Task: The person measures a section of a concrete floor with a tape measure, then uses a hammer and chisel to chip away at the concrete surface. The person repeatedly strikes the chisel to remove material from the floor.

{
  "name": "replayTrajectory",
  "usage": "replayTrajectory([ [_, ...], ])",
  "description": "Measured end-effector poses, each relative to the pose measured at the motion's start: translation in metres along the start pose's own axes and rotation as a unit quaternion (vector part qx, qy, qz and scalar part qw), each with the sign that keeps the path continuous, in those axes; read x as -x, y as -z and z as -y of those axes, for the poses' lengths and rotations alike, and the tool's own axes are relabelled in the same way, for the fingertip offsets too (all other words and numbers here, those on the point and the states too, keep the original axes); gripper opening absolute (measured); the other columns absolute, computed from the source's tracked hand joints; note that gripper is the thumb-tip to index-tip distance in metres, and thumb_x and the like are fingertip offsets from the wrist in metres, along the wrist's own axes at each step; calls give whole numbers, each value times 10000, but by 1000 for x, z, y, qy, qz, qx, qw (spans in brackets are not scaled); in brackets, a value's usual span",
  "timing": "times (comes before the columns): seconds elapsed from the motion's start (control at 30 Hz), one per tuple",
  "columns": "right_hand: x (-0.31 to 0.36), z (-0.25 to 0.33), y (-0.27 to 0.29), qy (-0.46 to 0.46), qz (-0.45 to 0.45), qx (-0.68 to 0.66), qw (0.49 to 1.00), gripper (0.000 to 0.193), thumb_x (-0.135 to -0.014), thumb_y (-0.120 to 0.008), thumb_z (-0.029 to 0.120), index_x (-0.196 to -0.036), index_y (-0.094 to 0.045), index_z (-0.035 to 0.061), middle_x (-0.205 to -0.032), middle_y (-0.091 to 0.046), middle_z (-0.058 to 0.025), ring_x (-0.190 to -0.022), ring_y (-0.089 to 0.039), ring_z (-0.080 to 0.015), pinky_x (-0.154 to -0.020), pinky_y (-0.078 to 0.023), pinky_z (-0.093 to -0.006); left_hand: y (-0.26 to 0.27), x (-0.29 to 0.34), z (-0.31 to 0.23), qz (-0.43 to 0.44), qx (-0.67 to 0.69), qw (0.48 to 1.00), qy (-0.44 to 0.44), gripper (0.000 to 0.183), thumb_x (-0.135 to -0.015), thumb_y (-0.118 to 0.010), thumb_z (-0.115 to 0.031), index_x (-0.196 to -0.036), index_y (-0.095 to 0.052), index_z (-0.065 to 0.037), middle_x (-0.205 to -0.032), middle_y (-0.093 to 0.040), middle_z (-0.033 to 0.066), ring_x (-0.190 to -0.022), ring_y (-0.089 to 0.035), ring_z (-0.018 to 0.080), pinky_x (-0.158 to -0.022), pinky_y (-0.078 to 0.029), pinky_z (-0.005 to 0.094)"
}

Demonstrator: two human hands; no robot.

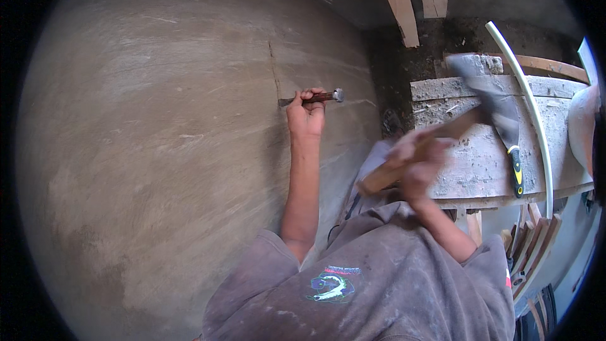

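Note:
My left hand (306,113) grips a chisel (325,96) with a reddish-brown shaft and a bright, battered end. Its tip meets the plastered wall (158,151) at the lower end of a thin vertical groove (274,66). To the right, my right hand (420,164) is closed around the wooden handle of a hammer (457,123). Motion blurs both that hand and the hammer, whose head (476,85) is apart from the chisel.
A dusty work platform (467,164) stands at my right. On it lie a scraper (516,164) with a black and yellow handle and a pale flexible tube (533,107). Wooden boards (398,0) lean at the top, and more wood pieces (533,249) sit below the platform.

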State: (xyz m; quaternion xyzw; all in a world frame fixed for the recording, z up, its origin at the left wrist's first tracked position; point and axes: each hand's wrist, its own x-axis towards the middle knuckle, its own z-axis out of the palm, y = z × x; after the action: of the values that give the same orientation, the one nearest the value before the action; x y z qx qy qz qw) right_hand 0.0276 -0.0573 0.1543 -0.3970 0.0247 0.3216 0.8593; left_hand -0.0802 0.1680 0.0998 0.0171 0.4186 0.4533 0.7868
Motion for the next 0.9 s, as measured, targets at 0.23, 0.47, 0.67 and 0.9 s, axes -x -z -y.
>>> replayTrajectory([
  [0.23, 2, 1, 10, -213, 79, 109, 968, 472, -936, -417, 524, -873, -435, 57, -541, -445, -27, -418, -457, -124, -392, -387, -265, -8, 5, 7, -15, -62, 998, -30, 235, -984, -370, -127, -776, -398, -21, -696, -427, 66, -669, -445, 200, -784, -469, 370],
  [0.47, 6, -7, -2, -98, 7, 76, 992, 352, -950, -480, 407, -916, -441, 59, -612, -472, -56, -483, -487, -142, -457, -432, -287, 3, -4, 0, -12, -37, 999, -14, 193, -945, -420, -69, -769, -425, 9, -704, -453, 90, -733, -487, 247, -768, -464, 400],
  [0.67, 13, -31, 14, -290, 106, 121, 943, 404, -944, -451, 471, -859, -419, 78, -559, -453, -20, -426, -458, -104, -390, -399, -256, 2, 7, 14, -2, -20, 1000, -18, 223, -966, -404, -101, -764, -402, -7, -684, -412, 68, -674, -427, 209, -745, -452, 377],
  [0.9, -8, 15, 23, -213, 46, 105, 970, 482, -927, -423, 542, -884, -419, 62, -558, -436, -28, -425, -448, -111, -392, -399, -259, 1, 18, 20, -12, -23, 1000, -18, 218, -979, -385, -123, -779, -399, -36, -695, -397, 52, -651, -405, 178, -756, -449, 372],
])
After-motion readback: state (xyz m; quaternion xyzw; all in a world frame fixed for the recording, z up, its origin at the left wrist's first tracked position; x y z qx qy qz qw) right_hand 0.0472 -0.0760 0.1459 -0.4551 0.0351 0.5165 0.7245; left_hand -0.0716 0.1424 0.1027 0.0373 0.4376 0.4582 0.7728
